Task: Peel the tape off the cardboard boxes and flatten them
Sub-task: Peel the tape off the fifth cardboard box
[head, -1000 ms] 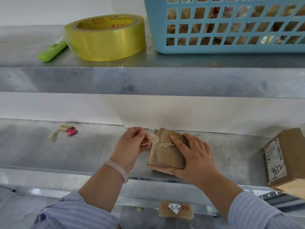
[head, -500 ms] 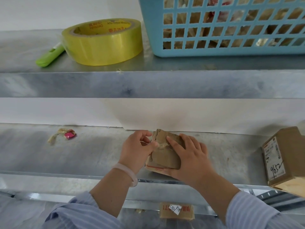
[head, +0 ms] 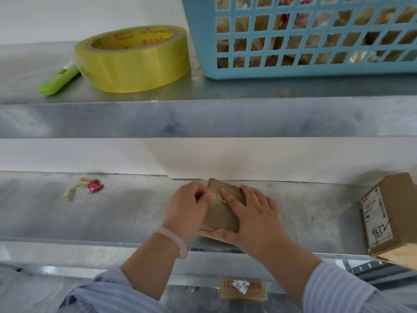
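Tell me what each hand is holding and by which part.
Left hand pinches the crumpled clear tape strip on the small brown cardboard box. Right hand grips that box, fingers spread over its top, thumb on the near edge.

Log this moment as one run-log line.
step: peeling tape | left hand: pinches crumpled clear tape | right hand: holds small brown cardboard box | box on: grey metal shelf

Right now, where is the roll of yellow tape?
In the head view the yellow tape roll lies flat on the upper shelf, left of centre, with the green cutter beside it on the left and the blue basket to its right.
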Available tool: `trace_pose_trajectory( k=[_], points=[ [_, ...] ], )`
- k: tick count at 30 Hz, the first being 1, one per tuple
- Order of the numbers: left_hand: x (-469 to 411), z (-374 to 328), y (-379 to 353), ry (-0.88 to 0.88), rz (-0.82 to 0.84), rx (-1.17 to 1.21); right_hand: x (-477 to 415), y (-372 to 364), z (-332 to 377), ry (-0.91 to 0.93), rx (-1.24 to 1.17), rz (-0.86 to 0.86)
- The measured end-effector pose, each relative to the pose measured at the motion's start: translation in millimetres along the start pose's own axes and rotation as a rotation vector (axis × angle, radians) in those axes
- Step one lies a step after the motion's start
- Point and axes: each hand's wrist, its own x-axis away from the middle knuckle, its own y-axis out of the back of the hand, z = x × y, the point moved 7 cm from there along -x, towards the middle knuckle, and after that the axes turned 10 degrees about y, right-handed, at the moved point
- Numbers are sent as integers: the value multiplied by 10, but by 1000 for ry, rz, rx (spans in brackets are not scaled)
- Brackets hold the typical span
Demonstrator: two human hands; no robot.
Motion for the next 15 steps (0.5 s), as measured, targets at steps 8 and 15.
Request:
trace_pose_trajectory(
  k=[8,15],
  points=[
    [93,-206,75,-347,-64,-284,-107,-68,103,35,50,46],
    [-19,-117,-51,-371,45,-466,-156,-233,198,91,95,134]
  ],
)
